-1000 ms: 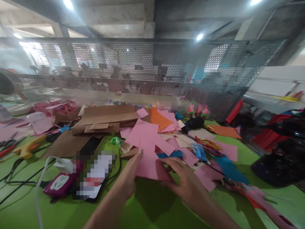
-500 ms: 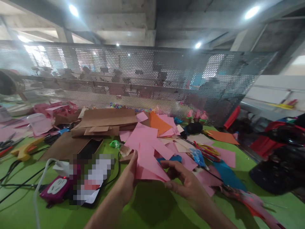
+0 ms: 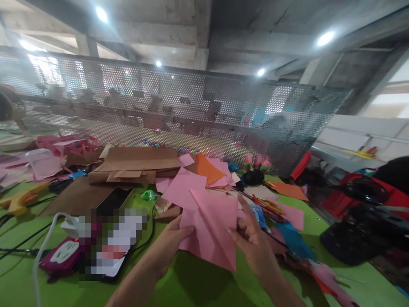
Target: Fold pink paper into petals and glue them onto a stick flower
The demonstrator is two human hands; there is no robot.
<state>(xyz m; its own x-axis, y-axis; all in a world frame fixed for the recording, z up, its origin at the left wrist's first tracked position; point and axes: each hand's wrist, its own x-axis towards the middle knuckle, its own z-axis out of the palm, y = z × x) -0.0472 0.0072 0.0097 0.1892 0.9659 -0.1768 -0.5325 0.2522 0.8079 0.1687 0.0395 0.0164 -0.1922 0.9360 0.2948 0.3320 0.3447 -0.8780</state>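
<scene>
A creased sheet of pink paper (image 3: 209,228) is held up over the green table, one diagonal fold running across it. My left hand (image 3: 172,241) grips its left edge, the thumb lying on top and the other fingers hidden beneath. At the right edge, my right hand (image 3: 252,238) pinches the sheet with its thumb in front, while the index finger stretches upward. Just behind lies another pink sheet (image 3: 185,185), partly covered by the held one. An orange paper piece (image 3: 207,169) rests beyond it.
Left of my hands are a phone (image 3: 111,256), a purple power strip (image 3: 60,256) with cables and a yellow glue gun (image 3: 19,200). Brown paper (image 3: 137,160) is stacked at the back. Scissors (image 3: 270,209) and a pink glue gun (image 3: 329,277) lie right. A perforated metal screen (image 3: 179,106) stands behind.
The pink paper has opened out and turned to face me, showing its diagonal crease. My right hand has shifted from the lower corner up along the right edge. The view has tilted slightly.
</scene>
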